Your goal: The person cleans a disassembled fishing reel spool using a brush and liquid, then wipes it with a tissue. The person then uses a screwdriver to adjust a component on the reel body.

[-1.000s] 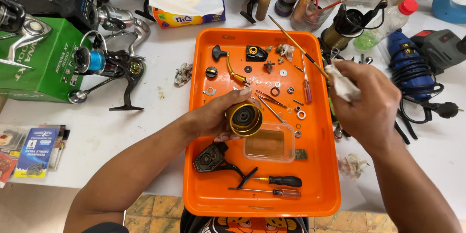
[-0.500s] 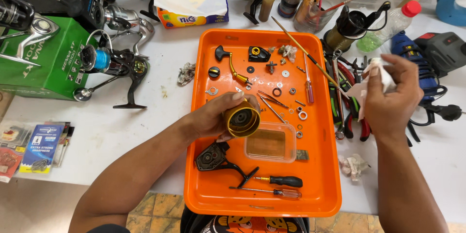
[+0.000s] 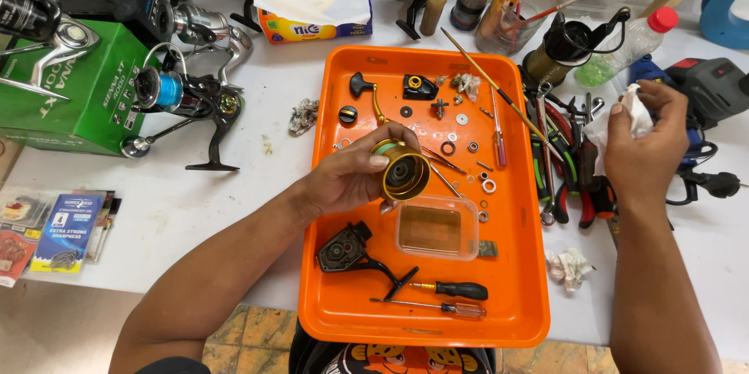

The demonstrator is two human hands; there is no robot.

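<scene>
Nearest the camera, two screwdrivers (image 3: 452, 290) lie along the front of the orange tray (image 3: 335, 319), just behind them the black reel body (image 3: 347, 249) with its stem, and a shallow clear tub (image 3: 437, 230) beside it. Above the tub the left hand (image 3: 351, 179) is curled around a gold spool (image 3: 402, 171), fingers wrapped on its side and the open end tilted toward the viewer; it hangs over the tray's middle, touching nothing else. Off to the right, over the pliers (image 3: 581, 163) on the white table (image 3: 195, 210), the right hand (image 3: 644, 144) is closed on a crumpled white tissue (image 3: 633, 109). Farther back, washers, rings, a black knob and the gold crank handle (image 3: 367, 97) lie spread apart, so the reel looks fully stripped and nothing rejoined; whether the spool is wiped clean I cannot tell. Beyond stand whole reels and a tissue box (image 3: 316, 0).
</scene>
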